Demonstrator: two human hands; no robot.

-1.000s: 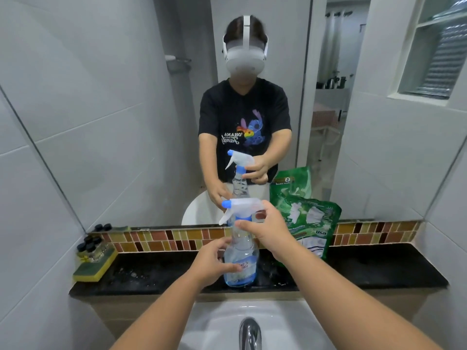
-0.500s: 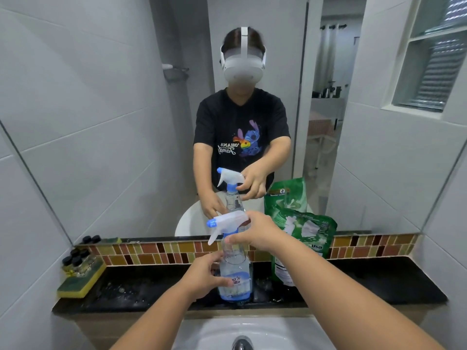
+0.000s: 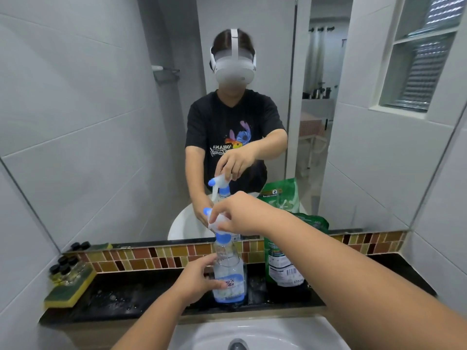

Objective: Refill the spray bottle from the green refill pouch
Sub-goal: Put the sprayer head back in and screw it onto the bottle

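At lower centre, the left hand (image 3: 195, 280) grips the clear plastic spray bottle (image 3: 229, 274) standing on the black ledge (image 3: 126, 296); above, the right hand (image 3: 237, 213) grasps its white trigger head (image 3: 214, 219); the green refill pouch (image 3: 285, 263) stands just right

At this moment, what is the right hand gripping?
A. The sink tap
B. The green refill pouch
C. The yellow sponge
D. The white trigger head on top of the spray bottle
D: the right hand curls round the trigger head atop the spray bottle, while the left hand holds the bottle's body; the green refill pouch stands untouched beside it.
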